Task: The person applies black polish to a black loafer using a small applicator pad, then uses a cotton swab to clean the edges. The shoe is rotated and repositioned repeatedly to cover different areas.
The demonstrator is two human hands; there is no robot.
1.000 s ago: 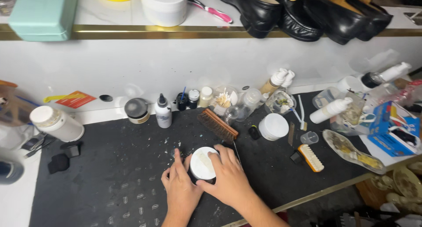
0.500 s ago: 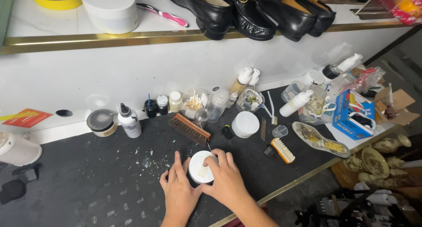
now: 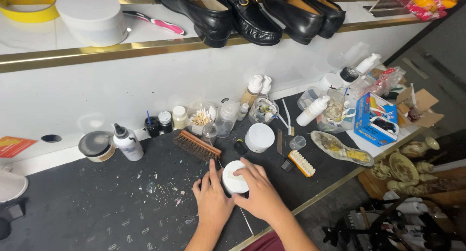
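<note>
— White round jar (image 3: 235, 178), low and wide with a plain lid: where does it sit now?

— On the dark mat of the worktop (image 3: 97, 217), near the front edge, between both hands. Against the pictures from a moment back it has hardly moved on the mat; what changed is mostly the view, which has swung to the right, so the blue box (image 3: 374, 119) and the shoe insole (image 3: 342, 148) now show in full.

— And the hands?

— The right hand (image 3: 259, 195) lies over the lid from the near right, fingers curled across the top and round the rim: its grip is closed on the jar. The left hand (image 3: 213, 202) presses against the jar's left side, forefinger stretched up along the wall; it braces rather than wraps. Both were placed much the same half a second ago, so the hold has simply been kept, lid on.

— Wrists?

— Both forearms come in from the bottom edge, wrists low, palms down.

— Round about?

— A wooden brush (image 3: 196, 145) just behind the left hand, a second white jar (image 3: 259, 137) beyond, a small scrub brush (image 3: 301, 162) to the right, and black shoes (image 3: 252, 13) on the shelf above.
</note>
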